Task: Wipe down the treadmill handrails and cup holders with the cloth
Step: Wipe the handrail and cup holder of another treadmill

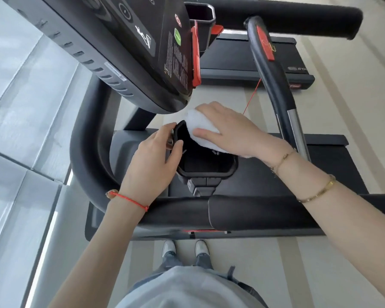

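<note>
At cup holder (pixel 206 161): my left hand (pixel 152 156) grips rim, right hand (pixel 229 130) presses cloth (pixel 200 123) on edge. Mid-wipe; next, push cloth inside.

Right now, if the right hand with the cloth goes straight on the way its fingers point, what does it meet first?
Probably the left hand gripping the cup holder rim; the right hand presses the cloth toward it, though depth is unclear.
</note>
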